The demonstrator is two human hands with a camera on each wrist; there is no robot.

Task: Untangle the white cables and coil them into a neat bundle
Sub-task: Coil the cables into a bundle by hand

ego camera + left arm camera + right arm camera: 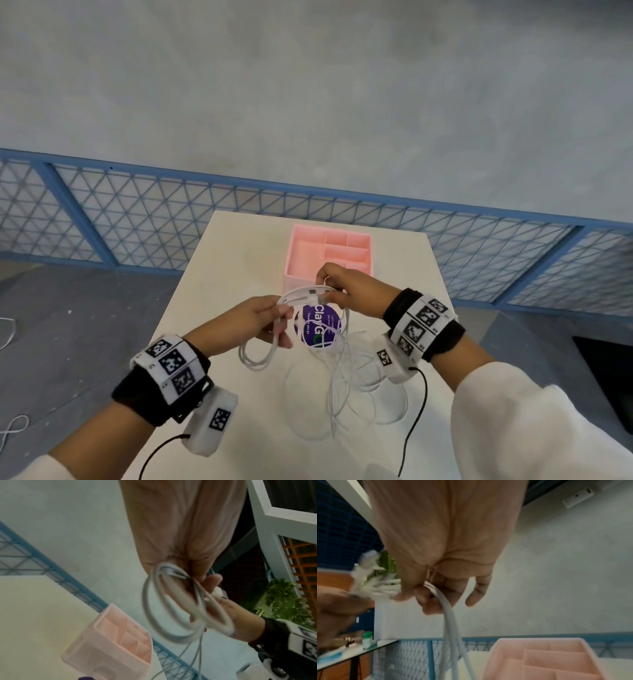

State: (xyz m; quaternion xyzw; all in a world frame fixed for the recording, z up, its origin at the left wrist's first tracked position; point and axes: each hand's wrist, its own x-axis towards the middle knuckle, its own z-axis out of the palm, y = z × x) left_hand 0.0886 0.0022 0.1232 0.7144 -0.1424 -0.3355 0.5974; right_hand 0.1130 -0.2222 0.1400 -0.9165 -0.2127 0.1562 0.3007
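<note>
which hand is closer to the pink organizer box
Right. The right hand holds the white cables just over the pink organizer box's near edge; the left hand grips them farther back.

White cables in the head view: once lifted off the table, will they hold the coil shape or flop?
Probably floppy: the white cables sag into loose loops below the left hand and right hand, which pinch them. Likely light, since fingertip pinches carry them. Released, the coil would likely spring open; the strands on the table lie splayed.

Grey wall (308,85) (blue mesh fence (171,212))
</note>
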